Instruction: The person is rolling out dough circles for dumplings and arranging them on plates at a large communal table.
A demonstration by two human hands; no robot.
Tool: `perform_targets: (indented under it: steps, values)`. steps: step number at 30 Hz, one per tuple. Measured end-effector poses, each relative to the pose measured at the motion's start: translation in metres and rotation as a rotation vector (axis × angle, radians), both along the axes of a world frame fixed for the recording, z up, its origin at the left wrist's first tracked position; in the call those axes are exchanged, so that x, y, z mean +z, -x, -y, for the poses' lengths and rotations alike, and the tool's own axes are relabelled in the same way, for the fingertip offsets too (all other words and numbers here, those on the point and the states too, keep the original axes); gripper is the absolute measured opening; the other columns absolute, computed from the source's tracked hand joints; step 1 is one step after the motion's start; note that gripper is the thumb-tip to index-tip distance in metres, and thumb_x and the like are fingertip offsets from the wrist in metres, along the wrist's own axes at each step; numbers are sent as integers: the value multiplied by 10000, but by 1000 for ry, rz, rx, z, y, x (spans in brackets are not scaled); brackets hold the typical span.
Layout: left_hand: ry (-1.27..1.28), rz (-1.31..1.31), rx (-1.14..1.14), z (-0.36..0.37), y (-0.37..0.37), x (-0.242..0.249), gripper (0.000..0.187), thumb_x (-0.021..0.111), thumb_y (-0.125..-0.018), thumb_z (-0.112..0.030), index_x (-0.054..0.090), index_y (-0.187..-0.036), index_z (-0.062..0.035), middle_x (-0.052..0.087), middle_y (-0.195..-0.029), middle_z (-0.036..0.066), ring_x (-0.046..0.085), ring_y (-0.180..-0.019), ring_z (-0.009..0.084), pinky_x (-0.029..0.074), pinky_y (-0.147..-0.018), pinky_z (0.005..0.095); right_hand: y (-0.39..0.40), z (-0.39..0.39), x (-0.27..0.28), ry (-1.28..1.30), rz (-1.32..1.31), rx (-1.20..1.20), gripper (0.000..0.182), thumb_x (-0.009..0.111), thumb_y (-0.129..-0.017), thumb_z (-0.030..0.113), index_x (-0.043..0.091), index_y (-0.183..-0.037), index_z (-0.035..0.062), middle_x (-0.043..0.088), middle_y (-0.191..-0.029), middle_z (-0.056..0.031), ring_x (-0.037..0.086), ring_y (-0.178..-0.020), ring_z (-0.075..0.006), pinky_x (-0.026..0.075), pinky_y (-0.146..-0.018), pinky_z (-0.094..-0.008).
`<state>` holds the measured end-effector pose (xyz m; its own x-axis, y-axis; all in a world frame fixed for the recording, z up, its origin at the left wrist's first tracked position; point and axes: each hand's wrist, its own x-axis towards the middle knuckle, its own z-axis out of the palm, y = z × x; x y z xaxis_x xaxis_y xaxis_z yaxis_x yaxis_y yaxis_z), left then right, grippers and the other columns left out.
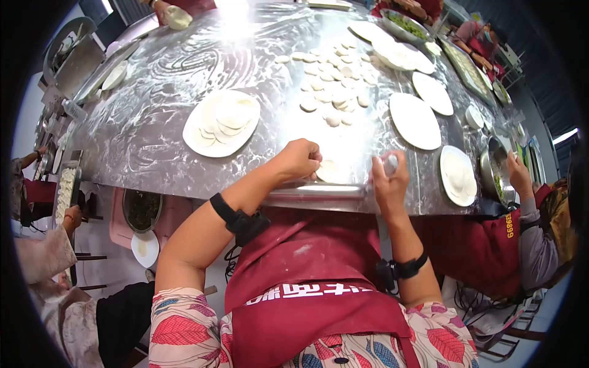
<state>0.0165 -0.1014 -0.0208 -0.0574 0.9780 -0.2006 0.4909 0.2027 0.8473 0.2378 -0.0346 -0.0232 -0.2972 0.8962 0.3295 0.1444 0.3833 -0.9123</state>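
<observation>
My left hand (297, 161) is closed, its fingertips pinching the edge of a small flat dough round (329, 171) near the table's front edge. To the right of it, my right hand (391, 189) is curled around a pale, blunt-ended object (390, 163), partly hidden by the fingers; its kind is not clear. Several small flattened dough pieces (334, 92) lie scattered on the floured metal table beyond my hands. Left of them, an oval white plate (191, 138) bears a pile of thin dough wrappers (230, 119).
White plates (415, 121) line the right side, one with dough wrappers (457, 178). A bowl with green filling (405, 26) stands at the far right. Co-workers' hands (520, 175) are at the right, left and far edges. A pink container (116, 214) sits below left.
</observation>
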Motion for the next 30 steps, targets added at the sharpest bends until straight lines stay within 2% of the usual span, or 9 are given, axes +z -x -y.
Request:
perform_targets:
  steps: [5,9,13,17,20,23,24,27,30]
  values:
    - [-153,-389,-12,-10,-16,6,156,629,-757,-109,662,-850,11,650,-767,183,634,-697,287,488,-665,350,46,-49,-4,-180,89,-27,191,631,-826,83,465,-909,36,567,-624,-135,559,-523,-218,430,-491,-322]
    - [-229,-349,-53,-7,-14,2,173,649,-765,-142,664,-850,8,650,-769,185,631,-699,310,489,-664,363,12,-14,6,-122,69,-12,198,619,-837,83,450,-918,21,546,-584,-86,553,-506,-171,433,-473,-304]
    - [52,16,49,5,-10,4,162,643,-765,-131,671,-838,11,657,-743,179,635,-691,298,490,-647,346,-2,7,-3,-96,35,-23,193,613,-837,72,446,-920,22,536,-580,-95,546,-472,-171,417,-437,-307]
    - [-96,-457,6,-10,-17,6,197,637,-772,-177,682,-850,-2,658,-743,172,639,-686,269,484,-644,354,43,-48,-7,-323,104,-80,215,628,-830,105,456,-928,21,551,-597,-142,554,-476,-220,424,-455,-338]
    - [-65,-248,-124,-16,-13,7,190,638,-762,-162,676,-850,2,654,-739,174,633,-677,271,488,-648,356,27,-35,-1,-230,119,-64,233,630,-829,113,452,-945,17,567,-611,-139,561,-484,-228,436,-464,-341]
    - [-114,-310,-57,-4,-6,1,179,638,-756,-141,667,-849,9,650,-725,165,628,-663,251,489,-647,347,-8,14,8,-79,61,-26,221,621,-831,97,448,-947,24,558,-601,-103,564,-487,-194,437,-455,-324]
    - [24,-44,9,0,-5,2,167,639,-747,-120,659,-842,17,646,-713,156,623,-660,235,489,-648,342,-13,23,5,-16,20,-9,208,614,-830,81,450,-946,30,555,-607,-87,559,-487,-169,430,-445,-314]
    - [-38,-153,-105,2,-10,7,163,629,-759,-110,660,-860,13,649,-720,154,625,-671,225,488,-647,338,6,0,5,-171,72,-80,212,618,-827,81,453,-947,27,560,-617,-118,568,-491,-192,433,-457,-335]
    - [-72,-337,-77,-16,-18,8,165,613,-761,-109,663,-870,5,646,-741,184,623,-688,280,479,-665,360,44,-45,-4,-274,112,-96,228,635,-813,91,465,-946,16,558,-661,-208,576,-602,-368,443,-543,-408]
